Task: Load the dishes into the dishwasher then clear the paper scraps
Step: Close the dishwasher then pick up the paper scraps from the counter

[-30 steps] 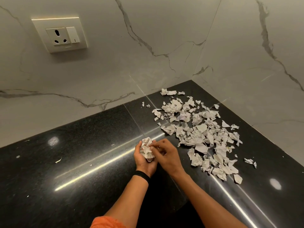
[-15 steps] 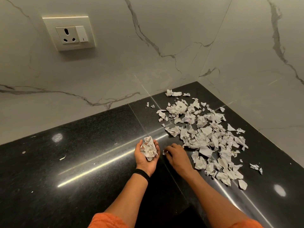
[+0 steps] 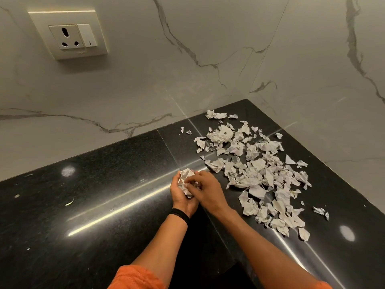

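Left hand: palm up, fingers curled round a crumpled wad of paper, holding it low over the black counter.
Right hand: lying across the left palm, fingertips bent down onto the wad. Honestly can't tell if it's got a scrap pinched or is just pressing one in.
What changed: half a sec ago the right hand was down at the near edge of the scrap pile; now it's back on the wad. Reads to me like one more piece fetched and tucked in.
Scrap pile: loads left, spread toward the counter's back right corner, near the hands but not touching them.
Stray flecks: a few off to the left too.
Task-wise: no dishes or dishwasher in view, so I'd guess it's the paper half, and early on. Piece by piece looks slow.
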A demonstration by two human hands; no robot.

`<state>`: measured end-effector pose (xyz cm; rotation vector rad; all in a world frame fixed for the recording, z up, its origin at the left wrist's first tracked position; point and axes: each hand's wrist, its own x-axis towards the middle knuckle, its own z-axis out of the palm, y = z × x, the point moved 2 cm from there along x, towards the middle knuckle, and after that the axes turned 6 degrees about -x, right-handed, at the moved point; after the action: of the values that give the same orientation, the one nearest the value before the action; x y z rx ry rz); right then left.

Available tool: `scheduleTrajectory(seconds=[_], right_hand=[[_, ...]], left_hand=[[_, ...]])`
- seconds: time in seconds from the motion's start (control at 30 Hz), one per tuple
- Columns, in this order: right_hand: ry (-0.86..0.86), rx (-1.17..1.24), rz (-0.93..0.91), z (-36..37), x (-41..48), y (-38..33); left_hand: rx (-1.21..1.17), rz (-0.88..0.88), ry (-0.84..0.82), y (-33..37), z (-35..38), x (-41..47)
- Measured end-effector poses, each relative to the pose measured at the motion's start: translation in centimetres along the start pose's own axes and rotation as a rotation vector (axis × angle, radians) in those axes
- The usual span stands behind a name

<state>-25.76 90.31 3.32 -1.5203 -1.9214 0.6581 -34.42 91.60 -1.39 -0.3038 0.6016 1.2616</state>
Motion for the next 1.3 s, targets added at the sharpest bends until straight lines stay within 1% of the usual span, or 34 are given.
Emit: scheduleTrajectory(seconds=[0.1, 0.2, 0.3, 0.4, 0.47, 0.53, 0.63, 0.7, 0.73, 0.8, 0.83, 0.87, 0.9, 0.97, 1.0, 1.03, 1.07, 1.13, 1.2, 1.23, 1.3], right_hand=[[0.087, 0.132, -0.001, -0.8, 1.6, 0.3], [0.12, 0.1, 0.066, -1.8, 4.7, 2.0], [0.074, -0.064, 0.111, -2.2, 7.8, 4.6], [-0.031, -0.36, 0.08, -2.1, 10.3, 6.5], [-0.096, -0.515, 0.062, -1.4, 11.4, 7.4], [-0.116, -0.598, 0.045, -0.7, 11.7, 7.8], [-0.099, -0.639, 0.025, -0.1, 11.7, 8.0], [-0.056, -0.579, 0.03, -0.1, 11.4, 7.9], [0.0, -0.474, 0.046, -0.3, 11.1, 7.6], [0.125, -0.148, 0.068, -0.8, 10.2, 6.3], [0.143, -0.019, 0.059, -1.1, 9.6, 5.3], [0.127, 0.04, 0.026, -1.1, 8.9, 4.2], [0.096, 0.04, -0.029, -1.1, 8.3, 3.4], [0.021, -0.058, -0.125, -0.6, 7.6, 2.5], [-0.013, -0.094, -0.148, -0.3, 7.6, 2.5], [-0.027, -0.081, -0.154, -0.1, 7.7, 2.5], [-0.017, -0.026, -0.145, -0.2, 8.0, 2.5], [0.058, 0.103, -0.096, -0.9, 9.2, 2.4], [0.128, 0.13, -0.043, -1.6, 10.9, 3.1], [0.129, 0.094, -0.032, -1.7, 12.0, 3.9], [0.06, -0.111, -0.041, -1.4, 14.2, 6.0]], left_hand=[[0.0, 0.004, -0.017, 0.5, 0.3, 0.5], [-0.01, 0.018, -0.007, 1.1, 0.6, 1.2], [-0.035, 0.023, 0.003, 1.5, 0.7, 2.1], [-0.033, 0.032, 0.008, 1.7, 0.9, 2.7], [-0.05, 0.037, 0.02, 1.8, 1.1, 3.0], [-0.058, 0.039, 0.029, 1.9, 1.3, 3.2], [-0.054, 0.052, 0.042, 2.1, 1.5, 3.6], [-0.044, 0.058, 0.051, 2.2, 1.7, 4.0], [-0.039, 0.059, 0.056, 2.2, 1.9, 4.2], [-0.039, 0.069, 0.061, 2.3, 2.4, 4.7], [-0.035, 0.081, 0.061, 2.4, 2.6, 5.1], [-0.033, 0.091, 0.055, 2.4, 2.9, 5.2], [-0.033, 0.09, 0.044, 2.2, 3.0, 5.5], [-0.035, 0.069, 0.028, 1.9, 3.5, 5.7], [-0.04, 0.058, 0.021, 1.8, 3.7, 5.7], [-0.051, 0.046, 0.008, 1.8, 3.8, 5.8], [-0.063, 0.041, -0.004, 1.9, 4.0, 5.8], [-0.081, 0.067, -0.003, 2.4, 4.1, 5.9], [-0.104, 0.081, 0.001, 3.0, 3.8, 6.3], [-0.127, 0.082, 0.005, 3.3, 3.8, 6.5], [-0.154, 0.083, 0.013, 3.7, 3.8, 6.9]])
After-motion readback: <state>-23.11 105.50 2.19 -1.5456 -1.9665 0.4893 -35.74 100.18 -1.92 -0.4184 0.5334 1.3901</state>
